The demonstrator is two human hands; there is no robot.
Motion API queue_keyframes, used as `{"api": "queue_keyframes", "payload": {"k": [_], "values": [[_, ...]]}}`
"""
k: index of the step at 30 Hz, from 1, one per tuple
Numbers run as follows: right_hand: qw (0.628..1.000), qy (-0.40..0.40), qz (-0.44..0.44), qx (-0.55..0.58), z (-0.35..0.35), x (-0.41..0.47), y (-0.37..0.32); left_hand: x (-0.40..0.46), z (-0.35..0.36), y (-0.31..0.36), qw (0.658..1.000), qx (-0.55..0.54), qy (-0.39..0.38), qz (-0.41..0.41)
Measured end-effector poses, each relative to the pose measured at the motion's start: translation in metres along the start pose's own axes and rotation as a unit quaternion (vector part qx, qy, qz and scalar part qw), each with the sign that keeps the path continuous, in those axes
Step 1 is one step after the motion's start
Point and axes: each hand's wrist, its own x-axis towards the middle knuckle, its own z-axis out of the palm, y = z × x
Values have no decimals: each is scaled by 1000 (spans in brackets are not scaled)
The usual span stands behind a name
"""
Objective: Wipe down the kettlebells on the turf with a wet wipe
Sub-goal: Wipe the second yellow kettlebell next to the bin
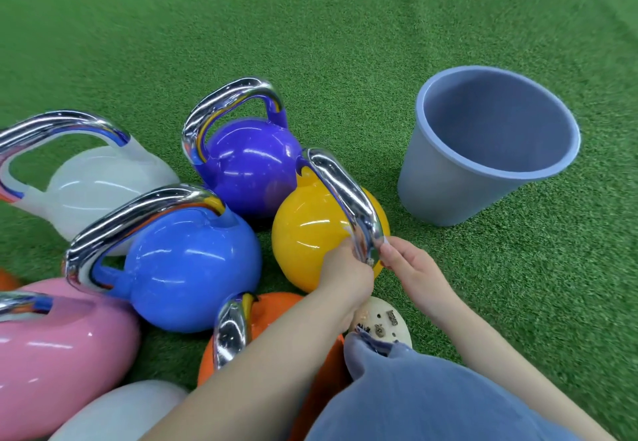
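- The person is working on the yellow kettlebell (310, 233), which is standing on the turf (345, 43) among the other kettlebells, just beside the purple kettlebell (248, 168) and near the grey bucket (490, 144).
- The left hand (345, 268) is gripping the near end of the chrome handle (345, 195), fingers curled round it.
- The right hand (411, 268) is pinching a pale scrap at the same bend, apparently the wet wipe (384, 243); little of it is showing.
- To do this well, the person is probably needing to wrap the wipe fully round the bar and slide it along the whole arch, not only the near corner.
- Steadying the bell with the left hand is likely helping, since the round body could roll against its neighbours.
- The yellow body looks glossy; whether it is already wiped cannot be told.
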Motion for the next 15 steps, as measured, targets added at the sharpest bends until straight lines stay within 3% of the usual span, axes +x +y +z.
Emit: {"api": "queue_keyframes", "payload": {"k": [3,9,15], "values": [[1000,3,-5,21,0,0,-3,1,-4,2,996,-81,-25,-19],[997,-40,-25,56,-17,14,-41,5,-37,10,953,-286,-91,-40],[984,-54,8,168,-26,35,-53,4,-59,10,943,-313,-113,-9]]}}
